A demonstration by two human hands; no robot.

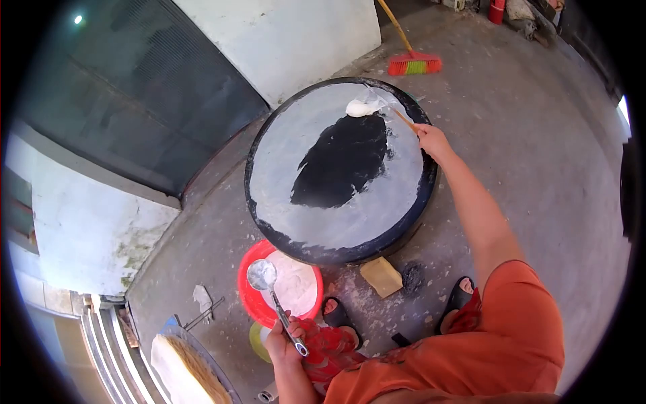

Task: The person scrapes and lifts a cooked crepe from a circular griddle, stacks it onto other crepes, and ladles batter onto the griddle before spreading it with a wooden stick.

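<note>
My right hand (434, 140) grips the wooden handle of a spreader (405, 121) over the far right edge of a large round black griddle (343, 161). The spreader's thin pale blade touches the surface beside a white lump of batter (362, 108). A greyish-white layer coats most of the griddle around a bare black patch. Low in the view, my left hand (281, 339) is closed around the handle of a metal ladle (261, 274), whose bowl has white residue. Under the ladle stands a red basin (249, 299) of white batter.
A yellowish block (381, 277) and a dark scouring pad (412, 276) lie by my feet. At lower left stands a tray with a pale stack (182, 370), near a rag (202, 299). A broom (414, 64) is beyond the griddle; a white wall (289, 40) borders it.
</note>
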